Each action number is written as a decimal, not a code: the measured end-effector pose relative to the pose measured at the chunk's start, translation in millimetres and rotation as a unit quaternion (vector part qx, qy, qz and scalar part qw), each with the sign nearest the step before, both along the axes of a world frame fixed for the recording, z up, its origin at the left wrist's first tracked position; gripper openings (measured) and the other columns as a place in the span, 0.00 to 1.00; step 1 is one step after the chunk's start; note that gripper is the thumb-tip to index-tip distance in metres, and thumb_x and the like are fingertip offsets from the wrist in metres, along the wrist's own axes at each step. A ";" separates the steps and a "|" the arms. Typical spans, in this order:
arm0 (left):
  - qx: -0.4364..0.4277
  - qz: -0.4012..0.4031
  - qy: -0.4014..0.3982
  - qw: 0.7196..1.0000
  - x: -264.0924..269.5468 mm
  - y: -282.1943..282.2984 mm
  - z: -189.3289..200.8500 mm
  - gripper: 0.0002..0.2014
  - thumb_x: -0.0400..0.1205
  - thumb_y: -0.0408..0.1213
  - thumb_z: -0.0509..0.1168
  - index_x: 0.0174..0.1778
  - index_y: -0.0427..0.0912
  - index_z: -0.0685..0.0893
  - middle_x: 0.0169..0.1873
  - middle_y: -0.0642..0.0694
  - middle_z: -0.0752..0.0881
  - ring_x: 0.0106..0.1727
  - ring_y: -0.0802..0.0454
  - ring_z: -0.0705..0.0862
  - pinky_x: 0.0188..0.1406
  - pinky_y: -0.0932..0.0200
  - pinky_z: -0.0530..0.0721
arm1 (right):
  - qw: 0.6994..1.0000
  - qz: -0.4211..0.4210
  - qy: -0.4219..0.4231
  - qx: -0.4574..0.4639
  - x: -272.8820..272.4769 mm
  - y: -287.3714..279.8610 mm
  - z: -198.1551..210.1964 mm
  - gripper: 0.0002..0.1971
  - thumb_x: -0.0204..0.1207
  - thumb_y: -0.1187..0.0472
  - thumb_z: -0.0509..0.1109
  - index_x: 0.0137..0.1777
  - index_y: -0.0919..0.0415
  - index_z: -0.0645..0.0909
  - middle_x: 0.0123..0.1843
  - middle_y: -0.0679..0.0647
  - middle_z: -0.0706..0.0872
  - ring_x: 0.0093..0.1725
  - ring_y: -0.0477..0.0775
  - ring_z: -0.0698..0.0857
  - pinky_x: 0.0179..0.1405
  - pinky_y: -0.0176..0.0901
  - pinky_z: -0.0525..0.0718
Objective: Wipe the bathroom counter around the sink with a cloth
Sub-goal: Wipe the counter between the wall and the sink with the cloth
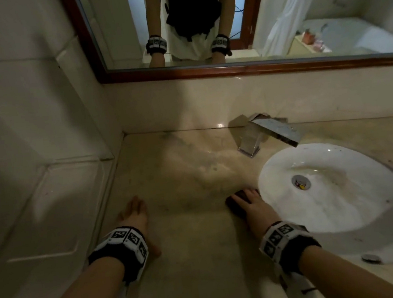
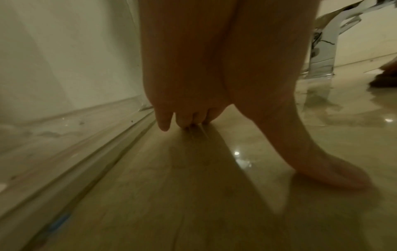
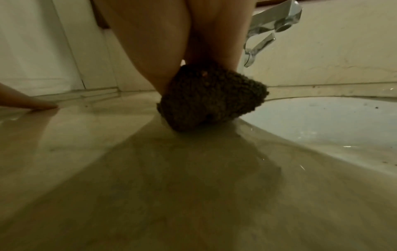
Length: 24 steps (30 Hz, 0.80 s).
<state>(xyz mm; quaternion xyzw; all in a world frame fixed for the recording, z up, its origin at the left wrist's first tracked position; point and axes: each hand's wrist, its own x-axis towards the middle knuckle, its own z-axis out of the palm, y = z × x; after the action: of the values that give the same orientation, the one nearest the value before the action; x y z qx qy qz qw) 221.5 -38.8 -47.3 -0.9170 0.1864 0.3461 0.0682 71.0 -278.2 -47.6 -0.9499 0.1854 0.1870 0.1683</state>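
By the table's (image 1: 188, 174) left edge and the tiled wall (image 1: 47, 192), the left grip (image 1: 134, 216) is open, with fingertips and thumb spread on the top. Bare table lies between the hands. The right grip (image 1: 253, 203), fingers flat, presses the dark cloth (image 1: 233, 203) down at the sink's (image 1: 334, 208) left rim.

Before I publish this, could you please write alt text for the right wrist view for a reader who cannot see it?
The right hand presses a dark, nubbly cloth onto the glossy beige counter, right at the rim of the white sink. A chrome faucet stands behind, and a finger of the left hand touches the counter at far left.
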 end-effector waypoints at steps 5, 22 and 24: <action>0.017 0.035 0.009 0.999 -0.8 -1.8 -1.2 0.72 0.63 0.54 0.80 0.79 0.37 0.25 0.81 0.40 0.28 0.84 0.34 0.37 0.84 0.45 0.49 | 0.996 0.053 -0.066 0.030 11.1 39.4 20.6 0.25 0.86 0.59 0.51 0.82 0.46 0.53 0.85 0.53 0.45 0.84 0.57 0.43 0.83 0.49 0.45; 0.080 0.014 -0.040 0.996 11.7 -1.2 -12.3 0.69 0.65 0.59 0.77 0.80 0.30 0.31 0.82 0.33 0.35 0.85 0.38 0.41 0.85 0.47 0.46 | 0.991 0.124 0.004 0.039 68.8 85.6 -6.1 0.30 0.85 0.61 0.53 0.82 0.43 0.46 0.85 0.56 0.36 0.83 0.59 0.35 0.83 0.59 0.49; 0.091 0.004 -0.040 0.995 9.5 -4.0 -9.4 0.71 0.63 0.60 0.77 0.79 0.29 0.29 0.81 0.32 0.34 0.84 0.36 0.41 0.85 0.46 0.47 | 0.997 0.080 0.005 0.017 58.2 59.9 -5.2 0.29 0.85 0.59 0.53 0.82 0.43 0.46 0.85 0.57 0.37 0.84 0.60 0.37 0.83 0.57 0.47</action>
<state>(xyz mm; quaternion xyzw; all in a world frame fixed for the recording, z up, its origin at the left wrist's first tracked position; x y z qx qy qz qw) 231.0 -42.7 -56.7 -0.9209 0.1475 0.3248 0.1573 129.2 -218.3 -52.9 -0.9578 0.1068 0.2074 0.1679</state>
